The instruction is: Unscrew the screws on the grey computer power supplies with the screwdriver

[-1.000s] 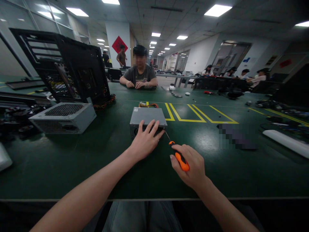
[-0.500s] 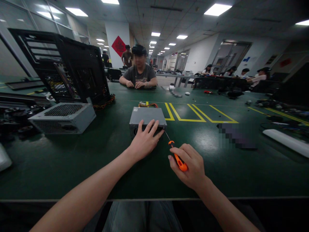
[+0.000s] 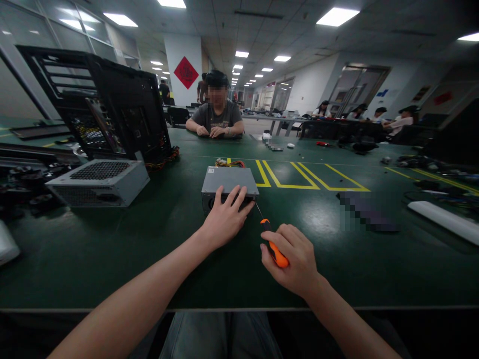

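Note:
A grey metal computer power supply [image 3: 230, 179] sits on the green table in front of me, a small label on its top. Over its front face and top edge my left hand [image 3: 225, 219] rests with fingers spread, partly covering that face. My right hand [image 3: 294, 257] is wrapped around the orange and black handle of a screwdriver [image 3: 279, 255]. The thin shaft slants up and left to the unit's right front corner, close to my left thumb. Whether the tip sits in a screw is too small to tell. Coloured cables [image 3: 232, 163] come out behind the unit.
At the left stand a black computer case [image 3: 138, 109] and a second power supply [image 3: 101, 184]. A person [image 3: 215, 112] sits across the table. On the right lie a blurred dark object [image 3: 368, 212], a white bar [image 3: 445, 219] and cables [image 3: 449, 172]. Yellow tape [image 3: 297, 186] marks the table.
My right hand's grip on the screwdriver has shifted slightly, with the handle appearing turned. My left hand and the power supply keep their places. A person in the background has moved right.

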A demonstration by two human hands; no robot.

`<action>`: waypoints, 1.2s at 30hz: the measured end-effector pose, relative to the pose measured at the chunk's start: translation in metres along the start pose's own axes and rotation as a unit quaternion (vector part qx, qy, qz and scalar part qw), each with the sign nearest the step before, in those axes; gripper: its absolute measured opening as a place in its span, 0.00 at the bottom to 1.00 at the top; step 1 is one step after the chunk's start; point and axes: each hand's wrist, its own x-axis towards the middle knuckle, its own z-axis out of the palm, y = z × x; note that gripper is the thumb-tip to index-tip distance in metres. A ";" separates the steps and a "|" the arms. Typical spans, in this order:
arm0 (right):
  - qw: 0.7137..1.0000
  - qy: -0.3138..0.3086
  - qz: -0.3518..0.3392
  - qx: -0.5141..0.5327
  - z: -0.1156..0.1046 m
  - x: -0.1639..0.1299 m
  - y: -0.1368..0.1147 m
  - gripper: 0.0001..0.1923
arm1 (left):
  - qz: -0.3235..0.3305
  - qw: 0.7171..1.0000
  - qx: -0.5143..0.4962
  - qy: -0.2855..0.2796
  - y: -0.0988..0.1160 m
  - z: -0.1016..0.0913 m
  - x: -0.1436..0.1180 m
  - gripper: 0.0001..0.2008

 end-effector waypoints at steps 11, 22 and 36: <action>0.999 0.035 0.024 0.028 0.002 -0.002 0.003 0.07 | 0.004 1.000 -0.004 -0.005 -0.001 -0.002 0.000 0.21; 1.000 -0.005 0.002 0.009 0.002 -0.001 0.002 0.05 | -0.002 1.000 -0.004 0.001 0.000 0.000 0.000 0.20; 1.000 0.001 0.006 0.010 0.002 -0.001 0.001 0.06 | -0.001 1.000 -0.005 -0.001 0.000 0.000 0.000 0.20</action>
